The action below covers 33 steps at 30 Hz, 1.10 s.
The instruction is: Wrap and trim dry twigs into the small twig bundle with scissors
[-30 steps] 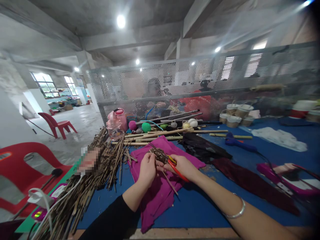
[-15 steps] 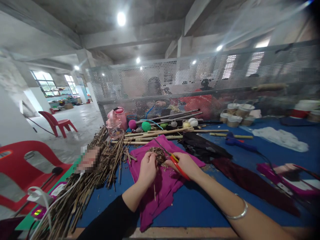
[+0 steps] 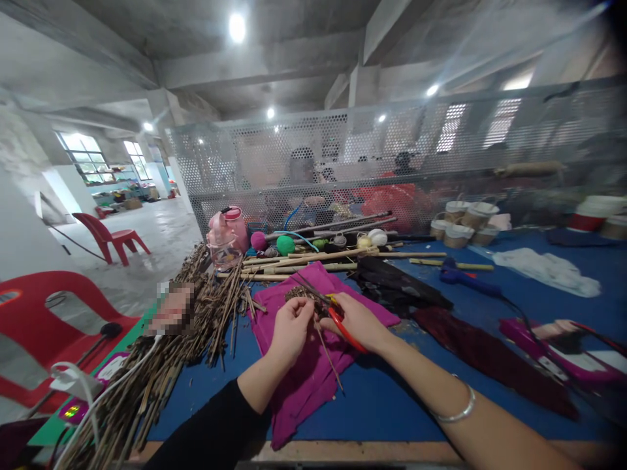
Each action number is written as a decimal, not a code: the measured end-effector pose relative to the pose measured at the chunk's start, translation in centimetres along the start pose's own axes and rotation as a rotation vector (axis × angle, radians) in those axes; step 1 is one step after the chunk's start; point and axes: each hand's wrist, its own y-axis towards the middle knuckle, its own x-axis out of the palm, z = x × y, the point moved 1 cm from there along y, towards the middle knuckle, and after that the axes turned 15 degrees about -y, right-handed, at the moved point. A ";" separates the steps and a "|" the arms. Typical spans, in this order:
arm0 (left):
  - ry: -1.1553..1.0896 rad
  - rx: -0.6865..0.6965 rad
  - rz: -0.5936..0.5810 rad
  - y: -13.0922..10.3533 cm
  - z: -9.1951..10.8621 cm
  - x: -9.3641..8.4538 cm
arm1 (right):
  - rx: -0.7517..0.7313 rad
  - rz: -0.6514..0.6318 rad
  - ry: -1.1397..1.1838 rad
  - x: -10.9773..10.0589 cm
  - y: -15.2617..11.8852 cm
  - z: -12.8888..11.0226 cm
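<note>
My left hand (image 3: 292, 328) is closed in a pinch on a thin dry stem (image 3: 329, 360), whose long end slants down to the right over a magenta cloth (image 3: 298, 405). In my right hand (image 3: 356, 324) is a pair of scissors (image 3: 349, 333) with red and yellow handles. The dark blades point away to the upper left, across a pile of brown plant bits (image 3: 296, 294) on the cloth. My left fingers hide part of that pile. Whether the blades touch the stem I cannot tell.
Dry stalks (image 3: 196, 333) lie heaped on the left. Yarn balls (image 3: 285, 245) and bamboo sticks (image 3: 313, 261) line the back, before a perforated metal screen (image 3: 264, 156). Dark cloths (image 3: 396, 287), a blue glue gun (image 3: 465, 281) and small pots (image 3: 459, 235) are at right.
The stem has swung from nearly upright to slanting down right. My right hand and the scissors have shifted slightly left, towards my left hand.
</note>
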 end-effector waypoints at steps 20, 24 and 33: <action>0.038 -0.008 -0.011 -0.2 0.0 0.1 | -0.052 0.029 -0.010 -0.3 -0.4 0.6; 0.042 -0.045 -0.008 -0.3 0.2 0.2 | -0.031 0.028 -0.035 -0.4 -0.6 0.3; 0.021 -0.070 0.028 0.0 0.1 0.2 | -0.015 -0.043 -0.037 -0.7 -0.7 -0.3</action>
